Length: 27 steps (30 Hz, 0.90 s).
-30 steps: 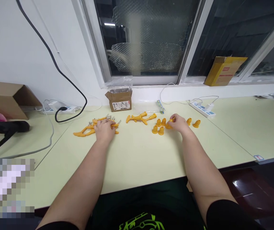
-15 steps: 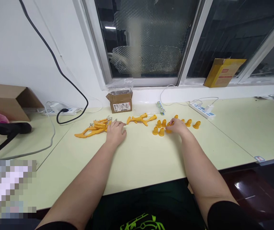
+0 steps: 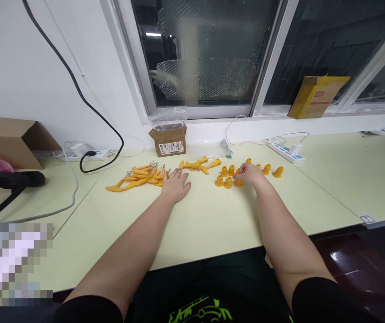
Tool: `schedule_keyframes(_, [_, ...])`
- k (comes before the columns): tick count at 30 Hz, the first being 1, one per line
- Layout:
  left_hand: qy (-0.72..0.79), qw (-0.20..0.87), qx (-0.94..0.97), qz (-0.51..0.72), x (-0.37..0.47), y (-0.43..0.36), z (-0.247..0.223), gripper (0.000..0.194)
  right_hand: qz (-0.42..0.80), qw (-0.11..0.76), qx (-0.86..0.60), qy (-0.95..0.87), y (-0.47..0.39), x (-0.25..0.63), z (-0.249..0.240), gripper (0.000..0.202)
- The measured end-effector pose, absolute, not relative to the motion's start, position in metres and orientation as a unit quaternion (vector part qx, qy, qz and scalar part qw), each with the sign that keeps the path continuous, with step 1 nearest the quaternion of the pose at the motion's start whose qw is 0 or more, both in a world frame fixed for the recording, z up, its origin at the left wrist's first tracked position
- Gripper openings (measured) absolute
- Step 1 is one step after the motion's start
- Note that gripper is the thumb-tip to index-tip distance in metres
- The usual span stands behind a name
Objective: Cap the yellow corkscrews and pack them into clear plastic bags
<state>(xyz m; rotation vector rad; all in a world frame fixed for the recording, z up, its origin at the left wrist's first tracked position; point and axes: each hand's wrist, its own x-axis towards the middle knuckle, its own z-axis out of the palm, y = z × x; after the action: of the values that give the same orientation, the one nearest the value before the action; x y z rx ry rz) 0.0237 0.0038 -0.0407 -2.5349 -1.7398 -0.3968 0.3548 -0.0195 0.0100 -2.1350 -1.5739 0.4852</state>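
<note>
My left hand rests palm down on the table with its fingers apart, between a pile of long yellow parts with small springs and a few yellow branched pieces. My right hand is closed on a yellow cup-shaped piece, partly hidden by the fingers. Beside it, several similar yellow cups stand to the left, and more, such as a tilted one, lie to the right.
Behind the parts are an opened cardboard box and a clear plastic bag. Power strips lie at the back left and back right. A black stand is at the left; a yellow box leans against the window.
My left hand has moved right, off the long yellow parts, and its fingers are more spread. My right hand remains at the same cup.
</note>
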Motion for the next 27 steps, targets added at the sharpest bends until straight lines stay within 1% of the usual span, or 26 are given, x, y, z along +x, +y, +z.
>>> schedule_keyframes(6, [-0.537,0.043,-0.823,-0.177,0.024,-0.005,-0.033,0.029,0.122,0.293,-0.767,-0.557,-0.021,0.353,0.011,0.020])
schedule_keyframes(9, [-0.505,0.051,-0.838,-0.199,0.025,-0.010,-0.030,0.026,0.099,0.330,-0.753,-0.561,-0.022,0.349,0.013,0.020])
schedule_keyframes(12, [-0.492,0.025,-0.845,-0.209,0.026,-0.011,-0.028,0.028,0.092,0.362,-0.730,-0.573,-0.024,0.343,0.014,0.022])
schedule_keyframes(15, [-0.489,-0.021,-0.851,-0.191,0.025,-0.012,-0.027,0.029,0.079,0.389,-0.709,-0.583,-0.025,0.336,0.015,0.022])
schedule_keyframes(20, [-0.472,-0.051,-0.866,-0.161,0.027,-0.021,-0.019,0.019,0.078,0.459,-0.638,-0.614,-0.029,0.326,0.017,0.024])
schedule_keyframes(22, [-0.460,-0.062,-0.872,-0.156,0.030,-0.028,-0.016,0.014,0.092,0.469,-0.602,-0.640,-0.032,0.320,0.017,0.026])
schedule_keyframes(27, [-0.438,-0.111,-0.872,-0.187,0.035,-0.037,-0.008,0.015,0.121,0.442,-0.523,-0.719,-0.041,0.298,0.013,0.028])
